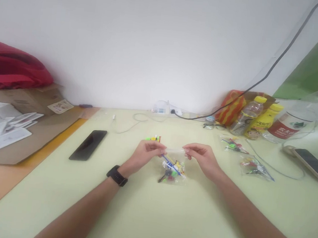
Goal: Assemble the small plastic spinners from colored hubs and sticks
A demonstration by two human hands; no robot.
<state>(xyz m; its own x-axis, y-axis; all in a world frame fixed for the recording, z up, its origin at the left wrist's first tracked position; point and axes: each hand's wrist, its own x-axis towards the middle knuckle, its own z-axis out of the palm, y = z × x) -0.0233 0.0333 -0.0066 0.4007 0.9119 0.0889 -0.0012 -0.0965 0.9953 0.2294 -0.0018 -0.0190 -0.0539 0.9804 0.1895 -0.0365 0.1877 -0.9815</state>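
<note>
Bag (174, 151) in left hand (146, 151) and right hand (201, 158)

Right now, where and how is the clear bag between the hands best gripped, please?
I'd pinch the clear bag at both ends of its flat top edge, from left and right, as the left hand and right hand do; the colourful pieces bulk out its lower part.

Getting thin, clear, crinkly plastic from the bag (175, 151), with solid, bright plastic for the little parts (172, 168) inside. Seems pretty smooth and matt across the pale surface (138, 211). Looks slick and glassy on the black phone (88, 145) though, more matt on the watch (117, 175). Also spotting plain brown cardboard for the box (27, 99), soft-looking cloth for the red bundle (13, 66), paper for the loose sheets (13, 138), and shiny see-through plastic on the big bottle (287, 125).
</note>
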